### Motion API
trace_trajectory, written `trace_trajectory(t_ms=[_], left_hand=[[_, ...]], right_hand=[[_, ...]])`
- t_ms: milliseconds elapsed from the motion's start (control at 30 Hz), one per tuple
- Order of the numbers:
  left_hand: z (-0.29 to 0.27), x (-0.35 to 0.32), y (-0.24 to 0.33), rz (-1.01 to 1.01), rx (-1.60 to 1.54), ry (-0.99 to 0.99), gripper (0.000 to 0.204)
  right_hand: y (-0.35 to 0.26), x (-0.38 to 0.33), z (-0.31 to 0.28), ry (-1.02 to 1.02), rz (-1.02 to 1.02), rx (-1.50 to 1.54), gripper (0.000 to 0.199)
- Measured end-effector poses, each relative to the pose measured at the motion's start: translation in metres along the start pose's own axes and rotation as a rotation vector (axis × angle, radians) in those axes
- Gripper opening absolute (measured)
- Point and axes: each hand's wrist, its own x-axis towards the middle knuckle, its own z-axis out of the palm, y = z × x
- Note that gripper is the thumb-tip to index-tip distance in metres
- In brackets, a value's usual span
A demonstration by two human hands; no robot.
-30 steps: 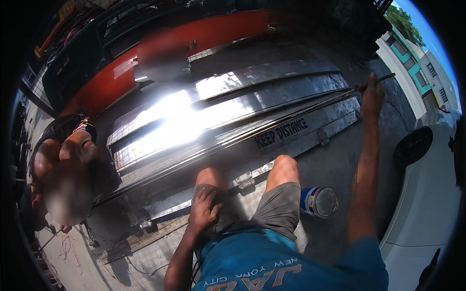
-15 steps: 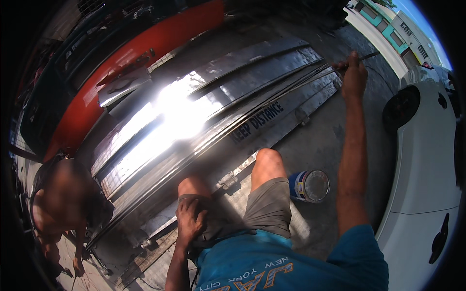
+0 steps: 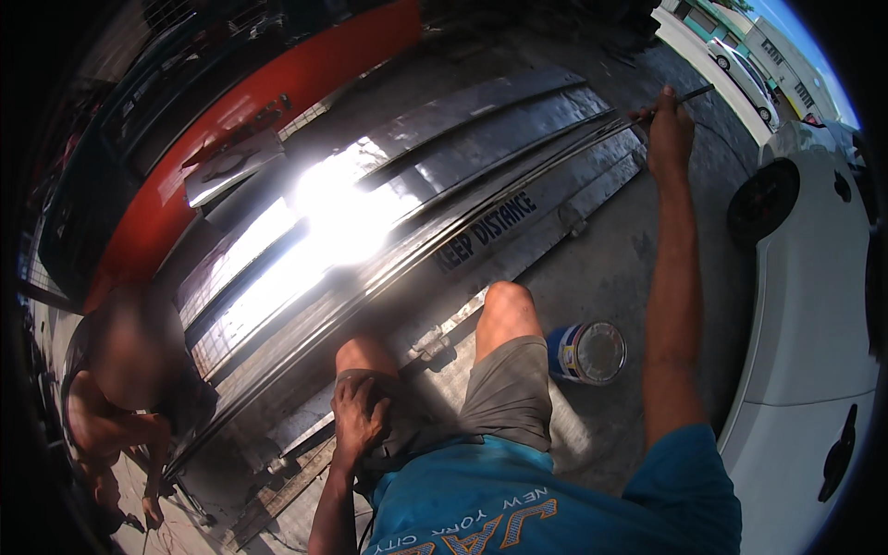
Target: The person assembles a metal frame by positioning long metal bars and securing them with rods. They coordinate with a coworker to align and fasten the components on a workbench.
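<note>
My right hand (image 3: 670, 141) is stretched out far to the right, its fingers closed round a slim dark stick that looks like a paintbrush (image 3: 696, 93). Its other end points left, over the far right end of a large grey metal panel (image 3: 564, 176). Long raised ribs and dark painted lettering show on that panel, and sunlight glares off its middle. Whether the brush tip touches the metal I cannot tell. On my left thigh lies my left hand (image 3: 361, 413), fingers apart and loosely bent, holding nothing.
A blue can (image 3: 569, 351) stands on the concrete by my right knee. Beyond the can is a white car (image 3: 805, 296). At the left a person (image 3: 102, 425) crouches beside the panel's near end. An orange vehicle part (image 3: 342, 67) stretches behind the panel.
My right hand has shifted slightly up with the brush. The person at the left has moved a little. A white car has come into view on the street. My left hand stays put.
</note>
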Motion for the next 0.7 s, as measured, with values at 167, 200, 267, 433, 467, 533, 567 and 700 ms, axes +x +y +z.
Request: trace_trajectory(t_ms=[167,200,267,433,467,533,567,700], left_hand=[[-0.009,-0.006,-0.006,-0.013,0.019,0.012,0.050],[-0.006,-0.008,-0.010,-0.002,-0.010,0.027,0.049],[-0.008,-0.009,-0.013,-0.035,-0.014,-0.036,0.054],[0.001,-0.014,-0.025,-0.007,0.054,-0.036,0.054],[0.006,-0.019,-0.030,0.017,0.078,0.003,0.053],[0.010,-0.025,-0.031,0.023,0.093,0.073,0.052],[0.012,-0.027,-0.032,0.031,0.089,0.095,0.052],[0.018,-0.023,-0.033,0.045,0.046,0.099,0.051]], right_hand=[[0.013,0.015,0.017,-0.034,0.020,-0.166,0.041],[0.022,0.021,0.011,-0.034,0.055,-0.026,0.041],[0.034,0.027,-0.010,-0.033,0.077,0.032,0.041],[0.108,0.101,-0.086,-0.111,-0.008,-0.159,0.056],[0.114,0.107,-0.081,-0.133,-0.013,-0.152,0.058],[0.128,0.122,-0.083,-0.146,-0.028,-0.165,0.056],[0.130,0.124,-0.075,-0.151,-0.055,-0.214,0.052],[0.126,0.145,-0.067,-0.093,-0.237,-0.612,0.039]])
